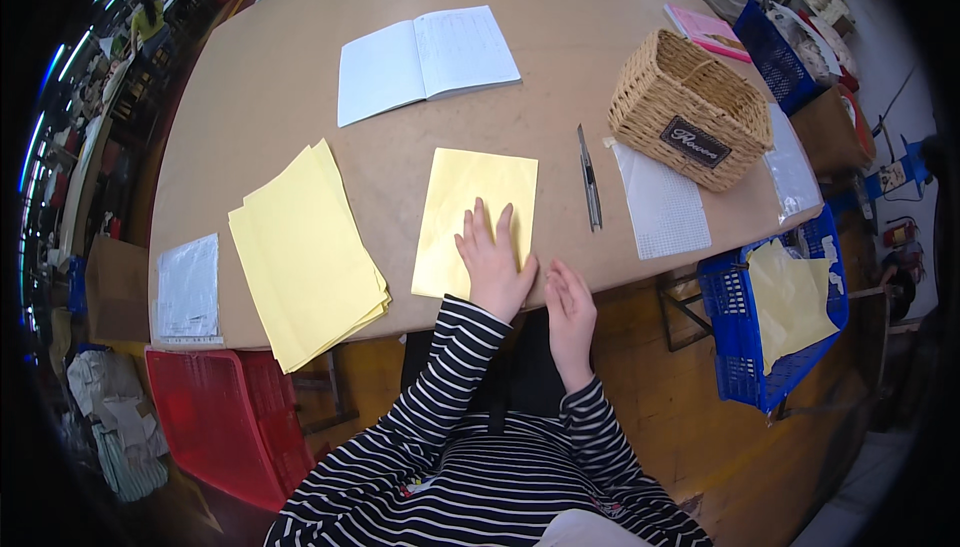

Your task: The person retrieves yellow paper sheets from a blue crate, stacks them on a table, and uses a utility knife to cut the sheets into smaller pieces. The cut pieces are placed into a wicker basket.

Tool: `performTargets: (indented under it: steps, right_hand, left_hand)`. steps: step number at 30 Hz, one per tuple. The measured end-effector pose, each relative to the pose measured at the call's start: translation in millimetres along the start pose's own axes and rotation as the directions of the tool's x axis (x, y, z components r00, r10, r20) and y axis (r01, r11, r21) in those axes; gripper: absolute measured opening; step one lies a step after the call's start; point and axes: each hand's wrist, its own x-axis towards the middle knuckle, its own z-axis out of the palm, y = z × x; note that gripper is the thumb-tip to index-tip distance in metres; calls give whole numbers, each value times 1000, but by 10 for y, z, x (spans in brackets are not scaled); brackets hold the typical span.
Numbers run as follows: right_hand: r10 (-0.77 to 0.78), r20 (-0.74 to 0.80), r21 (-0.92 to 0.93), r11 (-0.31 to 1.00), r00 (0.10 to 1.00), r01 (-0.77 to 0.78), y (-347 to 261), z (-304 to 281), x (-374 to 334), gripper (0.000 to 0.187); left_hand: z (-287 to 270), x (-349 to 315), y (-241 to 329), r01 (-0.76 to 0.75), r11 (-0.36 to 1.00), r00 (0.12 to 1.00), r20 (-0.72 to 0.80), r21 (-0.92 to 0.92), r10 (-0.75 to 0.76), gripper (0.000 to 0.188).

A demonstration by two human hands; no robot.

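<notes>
A yellow sheet of paper [450, 192], which looks folded, lies near the table's front edge. My left hand [492, 269] rests on its lower right part, palm down with the fingers spread. Just right of the paper, over the table's edge, my right hand [570, 322] is held with its fingers stretched out and slightly bent; nothing shows in it. To the left lies a loose stack of larger yellow sheets [305, 252], its lower corner past the table's edge. A slim dark utility knife [589, 182] lies to the right of the paper.
Beyond the paper lies an open notebook [385, 72]. A wicker basket [640, 97] stands at right beside a gridded white sheet [665, 207]; a pink booklet [705, 32] lies behind. Below the table are a red crate [200, 407] and a blue crate [728, 337] with yellow paper.
</notes>
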Motion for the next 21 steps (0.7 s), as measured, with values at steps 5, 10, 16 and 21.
performTargets:
  steps: [5,10,16,21]
  right_hand:
    - [181,218,374,892,959,-253,-126,-89,-210,48]
    - [306,366,465,758,879,-457,-240,-46,-39,51]
    - [234,421,397,821,877,-409,-145,231,165,46]
    - [298,315,393,823,901,-409,-173,164,112,32]
  left_hand:
    - [-81,36,-194,21,962,1000,7,-272,-20,38]
    - [-378,92,-534,350,828,932,251,-438,-261,18]
    - [-293,-64,-678,467,393,884,418,-792,-208,24]
    - [-335,-124,-602,371,511,925,265,-775,-271,13]
